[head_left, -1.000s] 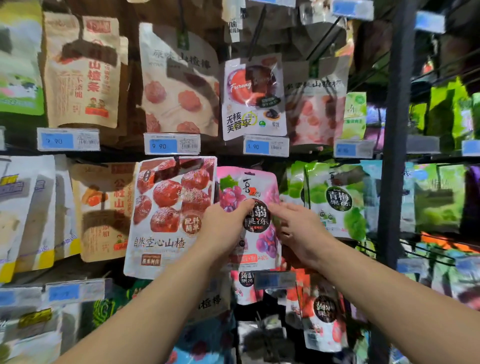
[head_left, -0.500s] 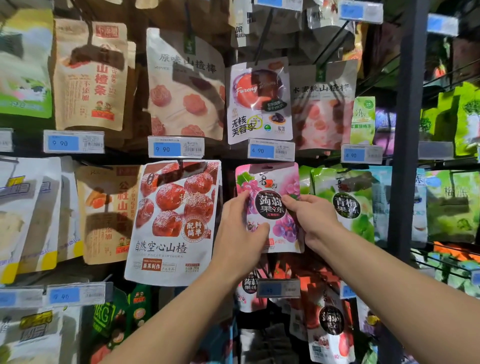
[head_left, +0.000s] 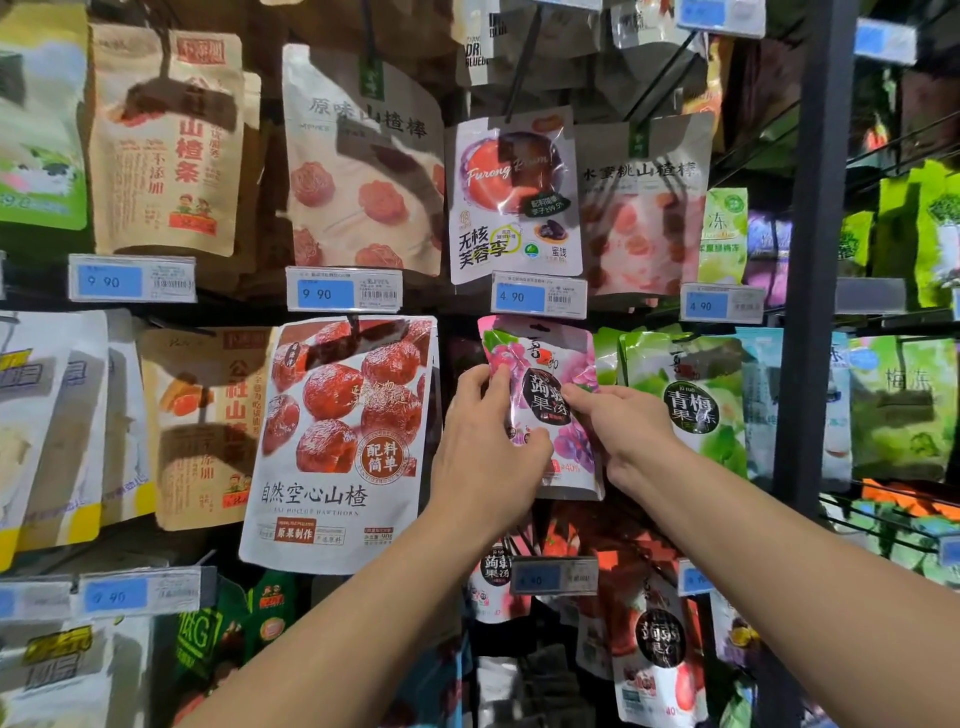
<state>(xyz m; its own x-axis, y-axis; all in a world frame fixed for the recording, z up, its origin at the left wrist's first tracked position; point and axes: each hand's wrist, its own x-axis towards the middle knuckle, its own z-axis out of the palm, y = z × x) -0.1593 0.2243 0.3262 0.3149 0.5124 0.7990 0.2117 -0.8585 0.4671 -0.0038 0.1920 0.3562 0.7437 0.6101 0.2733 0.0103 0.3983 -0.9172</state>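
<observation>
A pink and purple grape jelly pouch (head_left: 556, 364) with a black round label hangs in the middle row of a shop rack, just under a 4.90 price tag (head_left: 538, 295). My left hand (head_left: 488, 447) grips its left edge, fingers over the front and thumb across its lower part. My right hand (head_left: 623, 431) holds its right edge, fingers reaching onto the black label. The pouch's lower left is hidden behind my left hand.
A large white pouch of red hawthorn (head_left: 340, 441) hangs touching-close on the left. Green plum jelly pouches (head_left: 685, 405) hang on the right. A dark upright post (head_left: 815, 260) stands further right. More pouches (head_left: 649, 649) hang below my forearms.
Both hands have carried the pink pouch upward, from below the row to just under the 4.90 tag. The view has shifted slightly with the head.
</observation>
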